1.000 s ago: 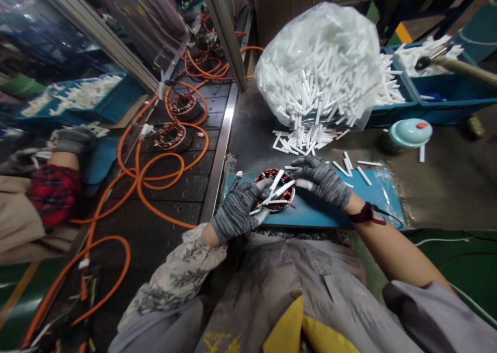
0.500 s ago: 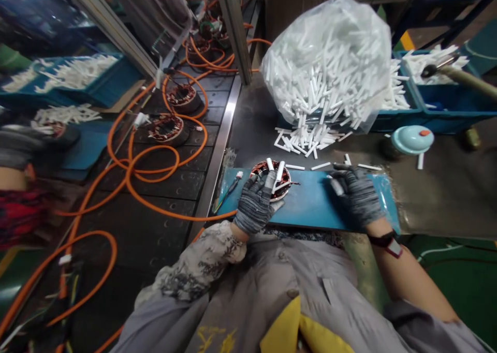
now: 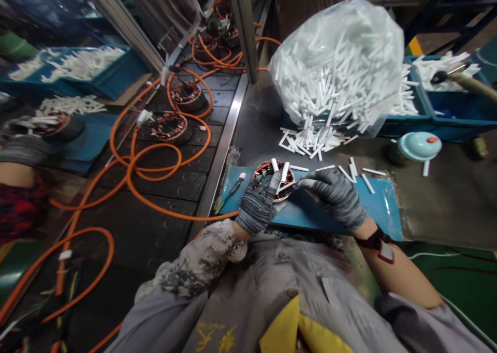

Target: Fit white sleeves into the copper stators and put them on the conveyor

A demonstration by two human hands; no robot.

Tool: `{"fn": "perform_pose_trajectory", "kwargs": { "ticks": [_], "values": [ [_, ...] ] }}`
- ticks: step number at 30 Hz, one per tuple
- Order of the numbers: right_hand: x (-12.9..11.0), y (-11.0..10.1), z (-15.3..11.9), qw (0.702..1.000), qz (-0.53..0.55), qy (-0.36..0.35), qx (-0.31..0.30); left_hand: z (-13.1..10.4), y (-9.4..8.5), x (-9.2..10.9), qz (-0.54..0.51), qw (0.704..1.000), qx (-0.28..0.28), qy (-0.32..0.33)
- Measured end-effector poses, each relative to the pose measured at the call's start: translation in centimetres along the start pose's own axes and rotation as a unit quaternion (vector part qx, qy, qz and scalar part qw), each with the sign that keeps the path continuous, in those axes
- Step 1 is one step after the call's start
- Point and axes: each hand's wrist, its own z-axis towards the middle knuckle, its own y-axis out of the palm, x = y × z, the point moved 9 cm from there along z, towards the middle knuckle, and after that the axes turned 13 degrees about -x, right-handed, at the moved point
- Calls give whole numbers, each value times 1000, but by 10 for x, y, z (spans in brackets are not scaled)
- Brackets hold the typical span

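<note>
A round motor stator (image 3: 289,178) with copper windings lies on a blue mat (image 3: 305,208) in front of me. My left hand (image 3: 258,200), in a grey knitted glove, grips its near left side, fingers over the windings. White sleeves (image 3: 285,172) stick up beside these fingers; whether they are pinched or stand in the windings I cannot tell. My right hand (image 3: 334,195), gloved too, has its fingertips together on a thin wire lead (image 3: 295,184) at the stator's right side. Several loose white sleeves (image 3: 368,183) lie beyond and beside the right hand.
A clear bag of white sleeves (image 3: 337,68) and blue bins (image 3: 446,120) stand at the back. A light-blue lidded container (image 3: 419,146) is at right. Leftward, orange cables (image 3: 132,182) and stators (image 3: 171,128) lie on a conveyor (image 3: 166,179); a co-worker's gloved hand (image 3: 25,146) works beyond.
My right hand has moved left from the mat's right part to the stator's wire lead. White sleeves now lie loose where it was. The left hand stays on the stator.
</note>
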Motion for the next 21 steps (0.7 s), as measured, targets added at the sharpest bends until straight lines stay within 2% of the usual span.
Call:
{"fn": "perform_pose_trajectory", "kwargs": {
  "ticks": [2, 5, 7, 10, 12, 16, 21],
  "values": [
    [-3, -1, 4, 999, -23, -16, -16, 0, -1, 1, 5, 1000, 9, 4],
    [7, -14, 0, 998, 36, 35, 28, -2, -3, 3, 16, 999, 41, 12],
    [16, -19, -8, 993, 75, 72, 59, -2, 0, 2, 11, 999, 37, 4],
    [21, -17, -14, 992, 80, 78, 60, -1, 5, -1, -1, 1000, 19, -11],
    [19, -12, -12, 996, 61, 54, 35, -1, 4, 0, -3, 1000, 22, -6],
    [11, 5, 4, 997, -37, -12, -62, 0, 2, 1, -3, 1000, 24, 3],
    [15, 27, 22, 974, -163, 15, -159, 0, 1, -1, 0, 1000, 2, -8]
  ]
}}
